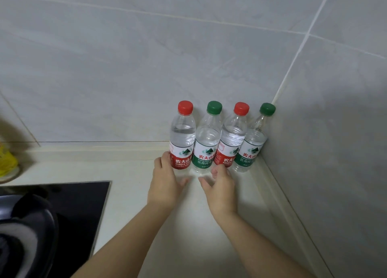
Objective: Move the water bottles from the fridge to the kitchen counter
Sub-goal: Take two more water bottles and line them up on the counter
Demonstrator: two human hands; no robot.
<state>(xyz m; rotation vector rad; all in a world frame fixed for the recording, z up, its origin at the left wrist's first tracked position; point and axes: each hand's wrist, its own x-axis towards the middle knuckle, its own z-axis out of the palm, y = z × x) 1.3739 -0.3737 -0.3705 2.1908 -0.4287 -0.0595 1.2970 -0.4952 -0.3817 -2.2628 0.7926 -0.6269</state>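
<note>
Four water bottles [206, 143] stand in a row on the surface [134, 173] in the tiled corner, so the task looks near done; left hand [165, 185], fingers relaxed, touches the leftmost red-capped bottle [182, 139], while right hand [221, 187] is loosely curled, gripping nothing.

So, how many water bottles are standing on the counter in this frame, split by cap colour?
Red-capped bottles: 2
Green-capped bottles: 2
Total: 4

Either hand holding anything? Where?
No clear grip. Left hand touches the leftmost bottle at its label; right hand sits by the third bottle, low, contact unclear.
</note>
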